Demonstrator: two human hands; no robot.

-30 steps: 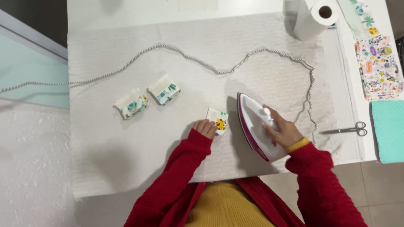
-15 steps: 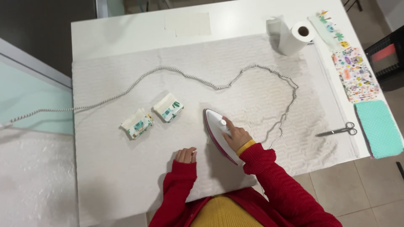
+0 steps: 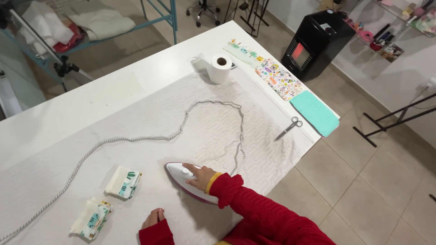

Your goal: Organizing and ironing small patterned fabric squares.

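The right hand [image 3: 200, 177] comes in from five o'clock in a red sleeve. Its fingers wrap around the handle of the white iron [image 3: 187, 181], which lies flat on the padded bench [image 3: 136, 113]. The left hand [image 3: 153, 218] rests near six o'clock, fingers curled loosely, holding nothing. Two folded cloth pieces [image 3: 123, 181] lie at nine o'clock of the iron. The cord [image 3: 190, 113] loops toward twelve o'clock.

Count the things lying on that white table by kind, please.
Iron: 1
Folded fabric pieces, one and another: 2
Paper towel roll: 1
Scissors: 1
Printed fabric strips, one and another: 2
Teal dotted cloth: 1
Total: 8
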